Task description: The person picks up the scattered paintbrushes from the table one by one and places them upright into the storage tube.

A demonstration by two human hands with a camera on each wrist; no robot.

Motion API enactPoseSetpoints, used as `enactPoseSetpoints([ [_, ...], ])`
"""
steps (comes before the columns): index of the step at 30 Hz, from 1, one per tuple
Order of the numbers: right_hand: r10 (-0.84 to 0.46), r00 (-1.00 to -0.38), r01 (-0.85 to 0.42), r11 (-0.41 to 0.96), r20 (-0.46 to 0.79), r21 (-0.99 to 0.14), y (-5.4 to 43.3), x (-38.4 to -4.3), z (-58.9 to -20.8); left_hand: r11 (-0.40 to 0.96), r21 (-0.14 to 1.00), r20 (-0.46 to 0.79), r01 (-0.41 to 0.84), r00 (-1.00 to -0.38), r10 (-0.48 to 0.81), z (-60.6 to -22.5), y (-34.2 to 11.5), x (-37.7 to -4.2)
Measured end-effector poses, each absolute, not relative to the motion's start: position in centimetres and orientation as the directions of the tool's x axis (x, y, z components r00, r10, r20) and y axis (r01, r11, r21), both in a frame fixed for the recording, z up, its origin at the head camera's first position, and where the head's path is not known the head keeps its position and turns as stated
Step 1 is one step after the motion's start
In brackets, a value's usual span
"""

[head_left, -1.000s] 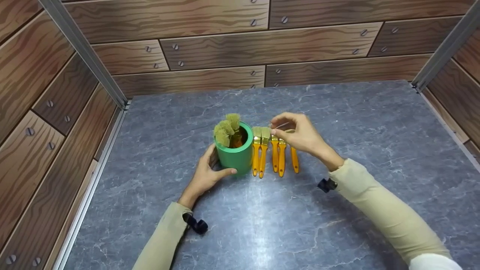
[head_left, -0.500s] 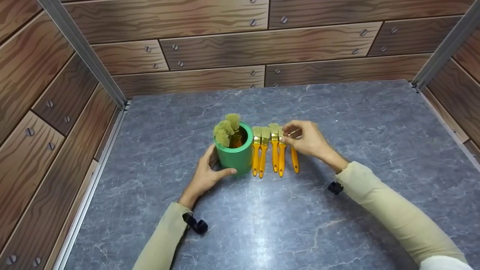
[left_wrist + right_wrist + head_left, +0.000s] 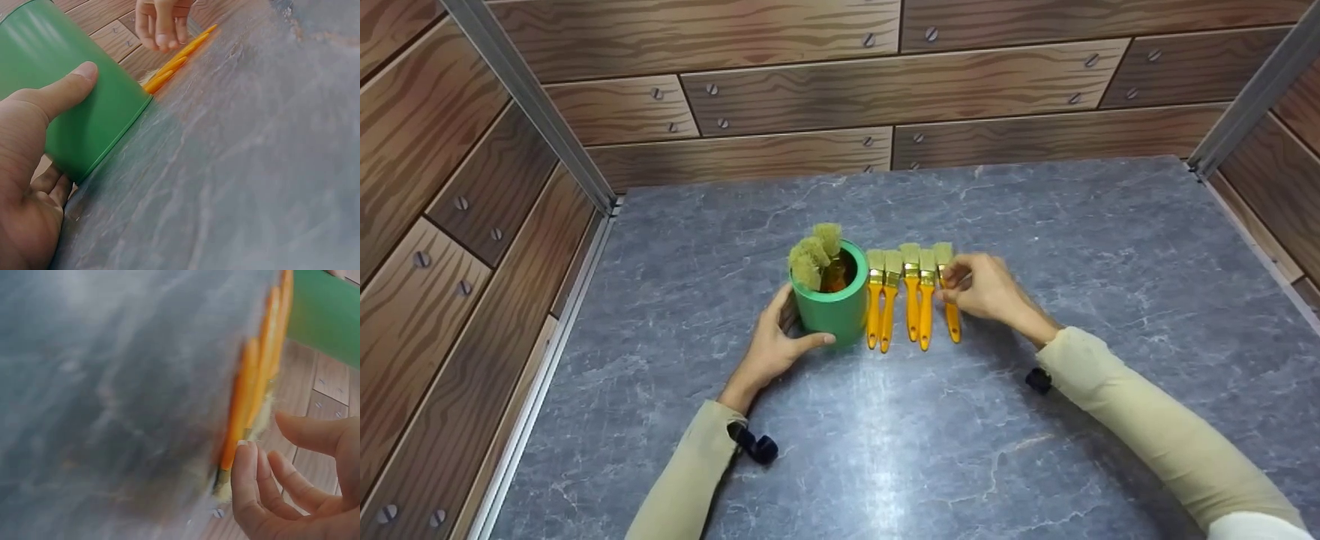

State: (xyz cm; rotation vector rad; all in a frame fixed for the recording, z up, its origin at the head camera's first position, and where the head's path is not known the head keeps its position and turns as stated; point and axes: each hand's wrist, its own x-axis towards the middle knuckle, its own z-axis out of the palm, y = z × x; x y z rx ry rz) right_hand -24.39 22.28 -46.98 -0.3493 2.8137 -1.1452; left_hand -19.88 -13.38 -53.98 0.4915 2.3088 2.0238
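Note:
In the head view, my left hand (image 3: 771, 346) grips the side of a green cylindrical pot (image 3: 829, 316), its thumb (image 3: 79, 84) lying across the near wall. Several paintbrushes (image 3: 808, 264) stand in the pot with bristles up, leaning to the left; their handles are mostly hidden inside. My right hand (image 3: 988, 289) is over the rightmost flat paintbrush (image 3: 955, 328) lying on the table. In the right wrist view, the thumb (image 3: 306, 433) is apart from the loosely bent fingers (image 3: 246, 478), with nothing between them; the fingertips overlap the brush there.
More orange-handled paintbrushes (image 3: 925, 322) lie in a row right of the pot, bristles pointing away. The grey marbled table (image 3: 720, 232) is bounded by wood-patterned walls (image 3: 787, 105) and metal posts (image 3: 529, 105).
My right hand has moved right along the row and slightly nearer, uncovering the bristles of the brushes on the right. The left hand stays on the pot.

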Motion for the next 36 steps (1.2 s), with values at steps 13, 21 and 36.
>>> enactPoseSetpoints([
  [13,-0.162,-0.979,-0.054,0.794,-0.126,-0.606,22.7,-24.8,-47.6,0.074,0.976,0.183,0.206,-0.953,0.242,-54.0,-13.2,-19.8],
  [21,-0.115,-0.968,0.054,0.774,-0.223,-0.631,22.8,-25.1,-47.4,0.063,0.977,0.183,0.204,-0.952,0.247,-54.0,-13.2,-19.9],
  [36,-0.118,-0.964,0.07,0.749,-0.238,-0.659,23.6,-25.3,-47.5,0.083,0.977,0.17,0.196,-0.953,0.25,-53.9,-13.2,-19.9],
])
